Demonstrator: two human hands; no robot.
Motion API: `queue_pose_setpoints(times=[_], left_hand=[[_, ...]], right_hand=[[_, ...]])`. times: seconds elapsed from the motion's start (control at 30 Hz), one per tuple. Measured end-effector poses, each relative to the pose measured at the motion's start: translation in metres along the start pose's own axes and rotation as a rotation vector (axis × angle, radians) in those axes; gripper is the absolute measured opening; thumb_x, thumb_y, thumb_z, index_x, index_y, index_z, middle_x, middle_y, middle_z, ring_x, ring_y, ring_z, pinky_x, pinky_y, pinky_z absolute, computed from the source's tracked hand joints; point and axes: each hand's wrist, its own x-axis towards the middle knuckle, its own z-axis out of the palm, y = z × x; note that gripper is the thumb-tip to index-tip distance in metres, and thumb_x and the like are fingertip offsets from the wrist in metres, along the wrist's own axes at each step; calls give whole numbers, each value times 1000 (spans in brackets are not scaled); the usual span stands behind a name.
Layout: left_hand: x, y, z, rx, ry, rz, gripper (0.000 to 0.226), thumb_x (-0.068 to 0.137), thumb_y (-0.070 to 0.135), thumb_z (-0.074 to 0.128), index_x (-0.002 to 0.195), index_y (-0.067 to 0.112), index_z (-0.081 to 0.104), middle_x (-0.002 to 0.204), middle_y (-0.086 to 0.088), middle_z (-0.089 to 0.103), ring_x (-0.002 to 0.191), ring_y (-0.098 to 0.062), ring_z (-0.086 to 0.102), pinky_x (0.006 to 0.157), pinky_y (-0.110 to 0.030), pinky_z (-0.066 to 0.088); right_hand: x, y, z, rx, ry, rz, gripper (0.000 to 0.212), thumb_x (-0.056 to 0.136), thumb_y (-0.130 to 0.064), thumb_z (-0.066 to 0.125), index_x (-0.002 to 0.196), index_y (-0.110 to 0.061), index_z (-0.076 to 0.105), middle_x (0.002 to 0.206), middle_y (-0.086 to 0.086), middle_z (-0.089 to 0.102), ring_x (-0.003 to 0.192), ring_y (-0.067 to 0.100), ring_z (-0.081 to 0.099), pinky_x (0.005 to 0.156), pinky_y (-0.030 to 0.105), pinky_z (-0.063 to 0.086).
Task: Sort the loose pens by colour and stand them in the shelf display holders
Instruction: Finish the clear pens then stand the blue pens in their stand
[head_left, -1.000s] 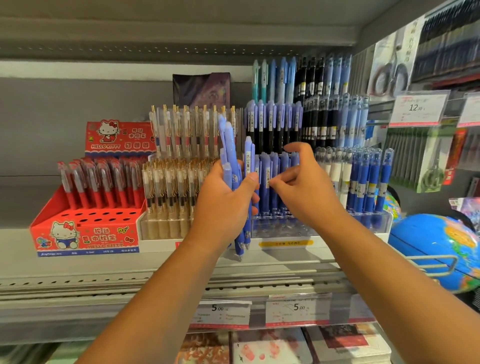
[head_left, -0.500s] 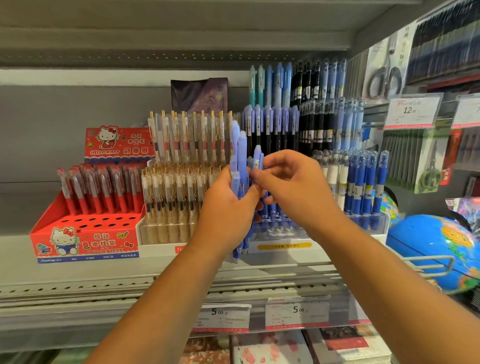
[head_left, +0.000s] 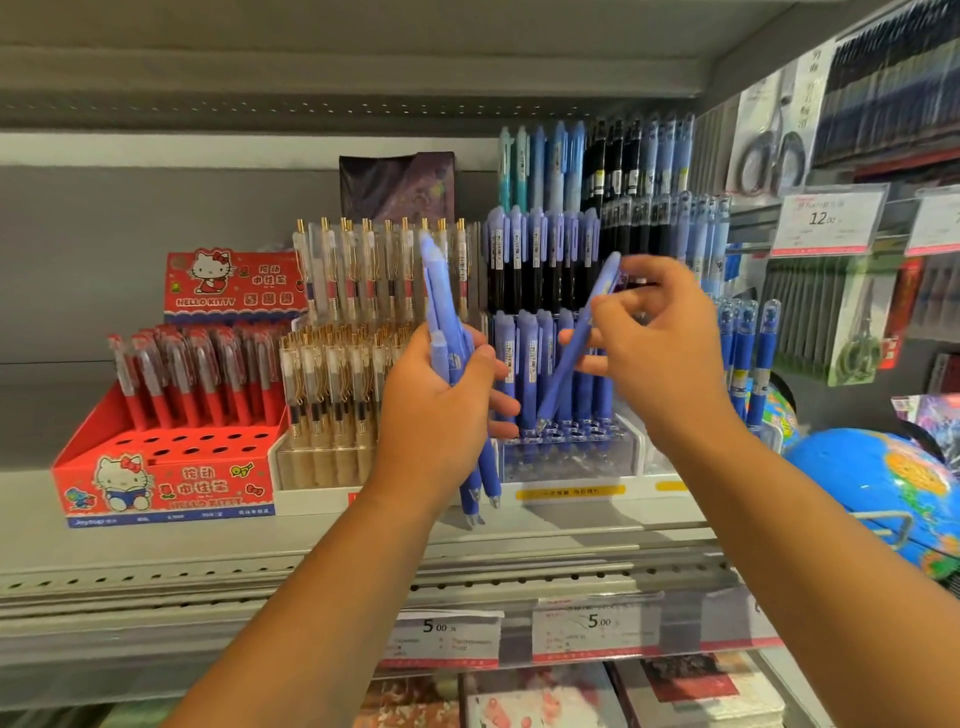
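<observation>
My left hand (head_left: 436, 410) grips a bunch of periwinkle-blue pens (head_left: 444, 322), tips down, in front of the shelf. My right hand (head_left: 657, 338) pinches a single blue pen (head_left: 576, 348), tilted, with its tip just above the holes of the clear tiered holder (head_left: 566, 449). That holder has a front row of matching blue pens (head_left: 527, 358) standing in it and several open holes in front. Higher tiers hold blue-capped black pens (head_left: 540, 260) and more blue and black pens.
A red Hello Kitty holder (head_left: 166, 467) with red pens stands at the left, a beige holder with gold-clip pens (head_left: 332, 410) beside it. Dark blue pens (head_left: 748, 358) stand at the right. A globe (head_left: 878, 483), hanging scissors packs and price tags lie further right.
My right hand pulled one blue pen out of the left hand's bunch and swung it right and down toward the clear holder. The left hand shifted slightly left with the remaining pens.
</observation>
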Motion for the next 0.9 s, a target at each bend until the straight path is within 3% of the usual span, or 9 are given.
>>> queue_pose_setpoints(times=[0.1,0.17,0.27,0.4,0.47,0.53,0.57,0.73,0.9], left_hand=[[0,1,-1,30,1,34,7,100,13,55,96,19,56,67,6,65,48,-16,57,48,-31,56],[0,1,0,52,11,42,6,100,13,56,98,18,57,65,6,64,47,-15,55,48,-30,55],[0,1,0,79,18,46,6,100,13,56,98,19,57,64,5,61,47,-16,54,48,-29,54],[0,1,1,87,24,32,6,99,14,56,97,19,57,63,4,60,46,-15,53,47,-28,52],[0,0,1,90,24,25,5,99,14,56,97,19,57,65,1,59,46,-16,52,46,-28,52],[0,0,1,93,20,17,2,99,15,56,99,17,57,68,-3,59,45,-16,51,46,-28,51],[0,0,1,94,18,12,1,99,15,56,100,16,56,68,-4,58,45,-16,51,46,-27,51],[-1,0,2,91,7,8,2,99,15,56,101,14,56,68,-4,57,47,-17,51,44,-27,49],[1,0,1,67,28,10,1,99,17,57,98,17,56,60,7,57,45,-16,51,45,-27,49]], right_hand=[[4,4,-7,-81,35,-63,43,96,-10,55,129,-33,41,84,2,59,74,20,73,60,37,62],[5,7,-7,-146,48,-99,42,97,-11,55,130,-34,42,89,6,58,74,18,73,64,46,62],[4,11,-5,-234,38,-133,36,98,-15,54,128,-33,45,87,-3,57,75,21,70,65,52,59],[1,15,-1,-351,-31,-164,35,99,-17,54,126,-37,44,84,-13,56,68,14,68,58,45,58],[1,18,1,-392,-82,-170,36,98,-16,54,125,-38,43,83,-11,56,61,14,65,50,35,56],[2,21,2,-431,-128,-181,38,98,-14,54,119,-42,41,82,-5,56,49,13,57,39,22,44],[1,21,2,-453,-147,-183,38,98,-14,54,117,-44,40,81,-2,56,48,14,53,39,22,40],[-2,26,3,-620,-260,-172,36,96,-18,57,123,-35,41,77,3,58,66,21,60,60,46,53],[-2,28,4,-683,-311,-187,36,96,-18,58,125,-33,41,74,1,60,62,19,60,59,48,55]])
